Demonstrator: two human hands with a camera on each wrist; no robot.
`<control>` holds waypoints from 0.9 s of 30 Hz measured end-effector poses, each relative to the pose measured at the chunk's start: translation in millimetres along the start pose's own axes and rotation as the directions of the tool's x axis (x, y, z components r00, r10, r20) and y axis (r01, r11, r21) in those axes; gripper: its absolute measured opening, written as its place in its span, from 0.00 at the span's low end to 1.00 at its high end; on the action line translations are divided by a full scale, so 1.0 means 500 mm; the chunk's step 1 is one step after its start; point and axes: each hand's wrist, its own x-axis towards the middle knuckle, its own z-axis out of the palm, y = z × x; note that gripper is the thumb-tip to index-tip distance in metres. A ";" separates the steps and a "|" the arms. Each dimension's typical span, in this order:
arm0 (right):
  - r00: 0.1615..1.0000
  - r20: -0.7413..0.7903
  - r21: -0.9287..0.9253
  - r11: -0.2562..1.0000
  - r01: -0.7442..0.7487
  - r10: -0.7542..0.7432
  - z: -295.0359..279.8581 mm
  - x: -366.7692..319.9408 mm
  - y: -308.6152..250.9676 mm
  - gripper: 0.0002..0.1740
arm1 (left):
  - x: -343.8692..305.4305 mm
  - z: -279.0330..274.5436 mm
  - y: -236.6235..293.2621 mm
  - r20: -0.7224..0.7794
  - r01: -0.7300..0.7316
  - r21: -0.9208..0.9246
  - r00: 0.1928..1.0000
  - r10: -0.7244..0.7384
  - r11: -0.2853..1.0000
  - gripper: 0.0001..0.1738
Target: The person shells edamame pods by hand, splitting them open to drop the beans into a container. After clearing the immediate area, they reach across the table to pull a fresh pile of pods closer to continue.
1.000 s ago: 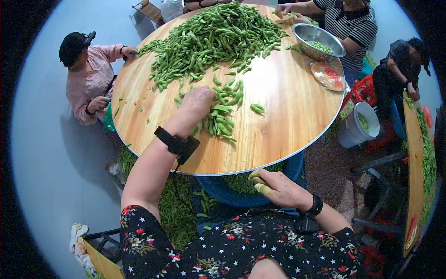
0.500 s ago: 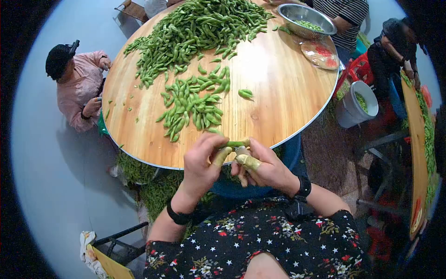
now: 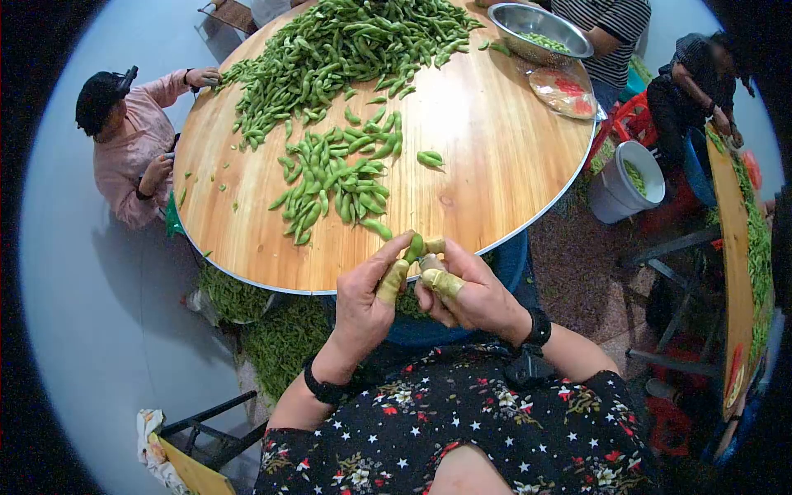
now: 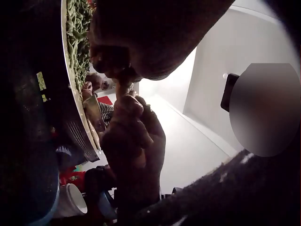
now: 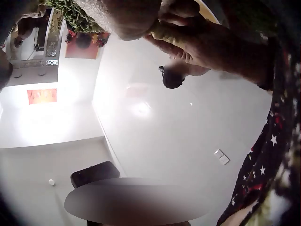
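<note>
In the head view my left hand [image 3: 370, 285] pinches a green edamame pod [image 3: 415, 248] between index finger and a thumb with a yellowish cover. My right hand [image 3: 474, 293] meets it from the other side, its curled fingers and covered thumb at the pod's lower end. Both hands are above the near edge of the round wooden table [image 3: 470, 198]. A small spread of edamame pods [image 3: 334, 186] lies just beyond them, with one pod [image 3: 430, 158] apart to the right. The left wrist view is dark, and the pod is hidden there.
A big heap of pods [image 3: 346, 62] covers the table's far side. A metal bowl [image 3: 540, 35] and a plastic-wrapped packet [image 3: 563, 91] stand at the right rim. Below the edge is a blue tub [image 3: 516, 264]. Other people sit around; a white bucket [image 3: 627, 183] stands right.
My left hand has come back from the pods on the table to my right hand, bringing a pod. The pod has since turned from lying sideways to more upright between the fingers.
</note>
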 end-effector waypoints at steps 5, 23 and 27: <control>0.999 0.038 0.010 1.000 0.023 -0.024 0.002 -0.014 -0.002 0.11 | -0.005 0.000 0.001 0.028 -0.343 0.375 0.933 0.360 0.861 0.20; 0.972 -0.039 -0.100 0.967 -0.234 0.231 -0.005 -0.022 -0.001 0.08 | -0.035 0.042 -0.042 0.036 -0.374 0.480 0.912 0.409 0.793 0.16; 0.980 -0.060 -0.130 0.972 -0.197 0.191 -0.005 -0.022 0.006 0.06 | -0.036 0.062 -0.053 -0.042 -0.301 0.409 0.937 0.347 0.862 0.14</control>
